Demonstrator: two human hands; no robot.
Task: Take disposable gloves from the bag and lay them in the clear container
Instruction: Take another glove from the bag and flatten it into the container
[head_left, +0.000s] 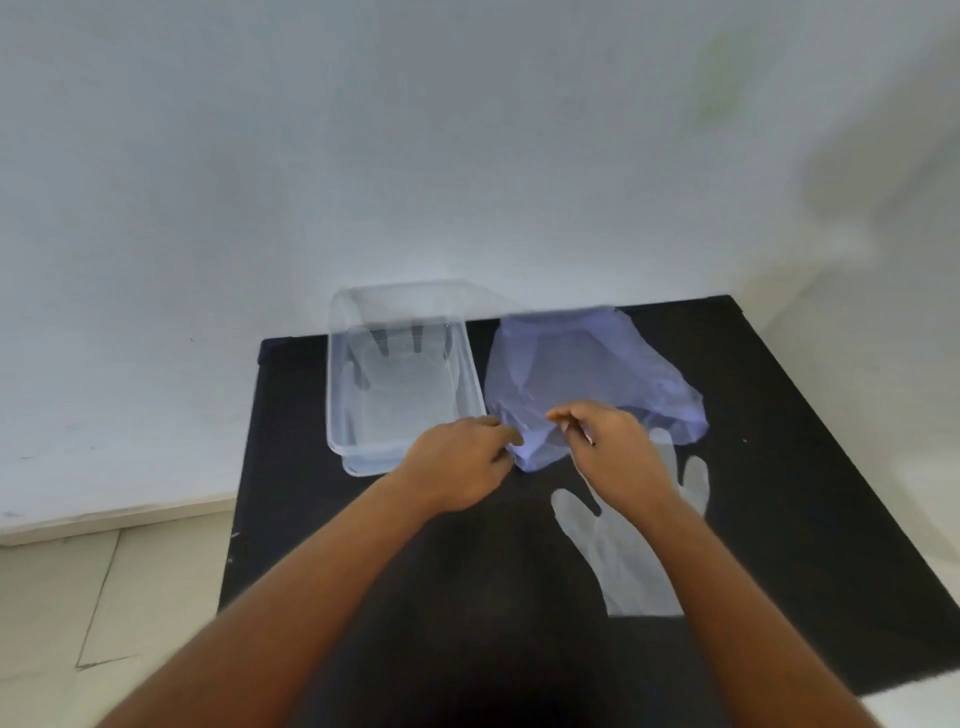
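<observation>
A purple plastic bag (587, 374) lies on the black mat, right of the clear container (343, 415). A see-through glove (400, 374) lies flat inside the container, fingers pointing away from me. My left hand (457, 462) pinches the bag's near edge at its opening. My right hand (608, 447) is at the same edge, fingers curled with thumb and forefinger pinched; what they hold is blurred. Another clear glove (623, 561) lies flat on the mat under my right wrist, fingers toward the bag.
The black mat (805, 493) lies on a pale floor against a white wall (467, 156). The container stands at the mat's far left, touching the wall. Floor tiles (104, 597) show at the lower left.
</observation>
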